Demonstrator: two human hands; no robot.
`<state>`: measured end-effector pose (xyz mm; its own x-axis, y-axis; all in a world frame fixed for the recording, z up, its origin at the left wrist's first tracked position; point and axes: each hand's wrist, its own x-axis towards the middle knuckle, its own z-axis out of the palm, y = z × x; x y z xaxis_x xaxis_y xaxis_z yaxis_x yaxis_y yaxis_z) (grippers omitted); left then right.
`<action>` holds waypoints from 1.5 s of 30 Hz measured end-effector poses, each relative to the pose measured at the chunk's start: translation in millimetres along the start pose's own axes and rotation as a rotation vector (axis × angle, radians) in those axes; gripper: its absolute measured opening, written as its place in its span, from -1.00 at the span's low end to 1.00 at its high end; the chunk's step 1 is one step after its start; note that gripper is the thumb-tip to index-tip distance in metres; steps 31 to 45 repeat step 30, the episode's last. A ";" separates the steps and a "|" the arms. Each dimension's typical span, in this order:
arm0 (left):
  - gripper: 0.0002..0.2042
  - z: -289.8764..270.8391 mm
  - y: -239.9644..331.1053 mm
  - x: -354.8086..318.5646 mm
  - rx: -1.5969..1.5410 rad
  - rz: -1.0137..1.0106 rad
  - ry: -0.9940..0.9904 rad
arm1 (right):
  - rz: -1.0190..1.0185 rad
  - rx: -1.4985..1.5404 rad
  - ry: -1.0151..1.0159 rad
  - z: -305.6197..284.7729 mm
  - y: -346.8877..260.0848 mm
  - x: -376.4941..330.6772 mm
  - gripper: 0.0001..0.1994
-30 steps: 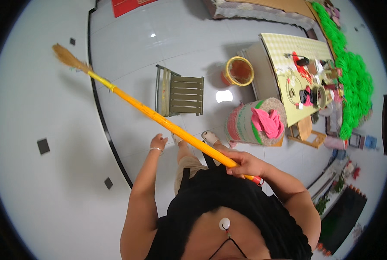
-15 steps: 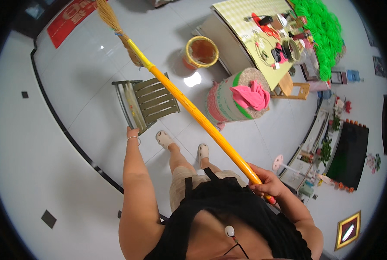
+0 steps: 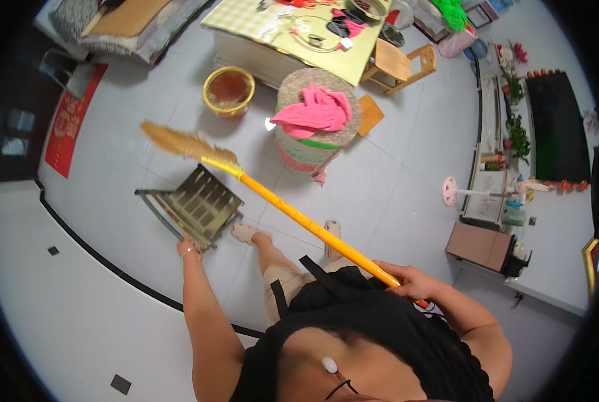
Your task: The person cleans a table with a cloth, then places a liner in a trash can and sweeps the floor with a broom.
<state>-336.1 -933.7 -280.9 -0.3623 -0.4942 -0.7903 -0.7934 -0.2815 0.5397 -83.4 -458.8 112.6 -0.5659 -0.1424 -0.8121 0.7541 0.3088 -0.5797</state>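
At the lower left, my left hand (image 3: 188, 245) is closed on the edge of a small olive-coloured slatted folding stool (image 3: 204, 201), which hangs tilted. My right hand (image 3: 410, 280) wraps round the upper end of the orange handle of a broom (image 3: 306, 224). The handle slants from my right hip up to the left across my front. Its straw bristles (image 3: 185, 143) are just beyond the stool. Beneath the broom, my feet stand apart in light clogs.
A yellow-rimmed bin (image 3: 210, 102) stands ahead, beside a round bulky sack (image 3: 299, 151) topped with a pink cloth (image 3: 316, 110). Behind them is a cluttered table (image 3: 236, 21), with a wooden chair (image 3: 388, 61) to its right. A red mat (image 3: 68, 130) lies far left.
My view has turned toward the right. The stool has swung and tilted in my left hand. The broom's bristle end has come lower and nearer, while my right hand keeps its grip.
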 end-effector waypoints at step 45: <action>-0.44 135.5 -271.1 -360.8 1.514 0.699 -0.462 | 0.542 0.779 0.516 -46.6 474.0 -302.5 -0.36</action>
